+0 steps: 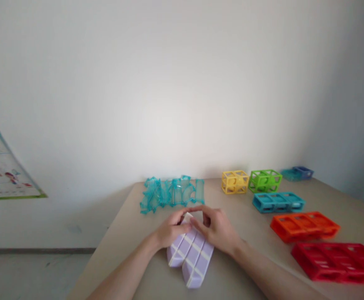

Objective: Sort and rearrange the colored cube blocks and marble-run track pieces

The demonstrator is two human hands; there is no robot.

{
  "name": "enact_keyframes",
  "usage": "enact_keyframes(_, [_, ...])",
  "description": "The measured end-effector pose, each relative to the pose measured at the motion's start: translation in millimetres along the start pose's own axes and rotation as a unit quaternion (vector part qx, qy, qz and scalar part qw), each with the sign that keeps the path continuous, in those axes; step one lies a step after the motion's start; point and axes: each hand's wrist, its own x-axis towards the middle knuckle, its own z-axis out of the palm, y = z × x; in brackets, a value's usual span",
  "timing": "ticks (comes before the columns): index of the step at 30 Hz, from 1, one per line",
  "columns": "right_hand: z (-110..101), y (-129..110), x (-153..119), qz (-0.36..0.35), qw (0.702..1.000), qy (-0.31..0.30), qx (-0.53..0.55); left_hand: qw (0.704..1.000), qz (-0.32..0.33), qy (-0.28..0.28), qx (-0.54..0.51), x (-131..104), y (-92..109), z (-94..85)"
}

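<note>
Lilac block stack [190, 255] gripped by L hand [169, 230] & R hand [217, 228].

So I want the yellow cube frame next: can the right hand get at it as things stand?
Probably yes. The right hand rests on the lilac blocks, and the bare table between it and the yellow frame holds nothing in the way.

On my feed I note a beige worktop [131, 216] set against a white wall. At its far edge lies a cluster of clear teal pieces [171, 193]. To the right stand a yellow open-frame block [234, 182] and, just beside it, a green one [264, 180]. Nearer are a teal frame [278, 202], an orange frame [305, 226] and a red frame [338, 261]. A small blue tray [297, 172] sits in the far corner. A poster [0, 166] leans at left.
</note>
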Motion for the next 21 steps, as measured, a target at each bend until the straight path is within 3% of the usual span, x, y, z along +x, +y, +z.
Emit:
enact_keyframes(6, [-1.7,-5.0,-1.8,-0.078,0.997,0.004,0.025,0.995,-0.003,-0.09,-0.053,-3.8,6.0,-1.2])
enact_keyframes(10, [1.4,-2.4,-1.3,-0.117,0.983,-0.047,0.131,0.989,0.001,-0.13,-0.076,-6.7,13.2,-0.6])
enact_keyframes(14, [9.7,8.8,2.2,-0.033,0.965,-0.06,0.252,0.984,-0.059,-0.14,-0.097,-7.4,16.6,-6.0])
enact_keyframes(17, [12.0,16.5,4.2,0.031,0.96,-0.043,0.275,0.98,-0.112,-0.159,-0.044,-8.2,20.6,-9.0])
enact_keyframes(21, [7.4,18.5,1.8,0.011,0.961,-0.078,0.265,0.978,-0.124,-0.166,0.019,-9.3,23.3,-9.5])
